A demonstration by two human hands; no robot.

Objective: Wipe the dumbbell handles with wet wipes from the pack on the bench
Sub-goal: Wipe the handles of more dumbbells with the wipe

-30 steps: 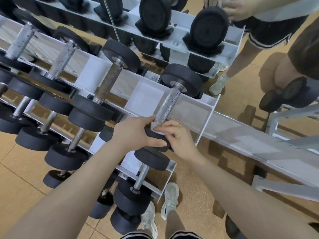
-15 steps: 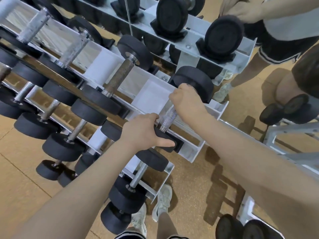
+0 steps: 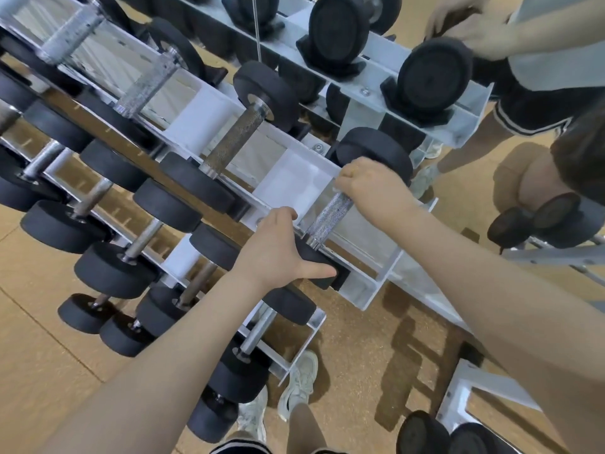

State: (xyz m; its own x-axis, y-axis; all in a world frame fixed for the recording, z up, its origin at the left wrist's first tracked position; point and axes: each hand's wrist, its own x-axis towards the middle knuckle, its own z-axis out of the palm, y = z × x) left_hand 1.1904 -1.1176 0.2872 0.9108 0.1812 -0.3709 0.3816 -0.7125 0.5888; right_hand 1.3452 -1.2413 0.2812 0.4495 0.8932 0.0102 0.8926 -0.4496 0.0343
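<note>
At the right end of the top tier of the rack (image 3: 370,291), the dumbbell (image 3: 330,214) lay across its cradle, knurled handle (image 3: 329,219) bare along its lower half. The left hand (image 3: 278,250) gripped the near weight head (image 3: 316,260), fingers curled over its top and thumb stretched along its side. The right hand (image 3: 373,188) was wrapped around the upper end of the handle, just beside the far weight head (image 3: 376,152); a sliver of white wipe (image 3: 337,190) showed at its knuckles. To the left, a second dumbbell (image 3: 237,139) rested in the next cradle. A mirror (image 3: 409,14) behind the rack reflected the person's hands and shorts. The wipe pack was out of view.
</note>
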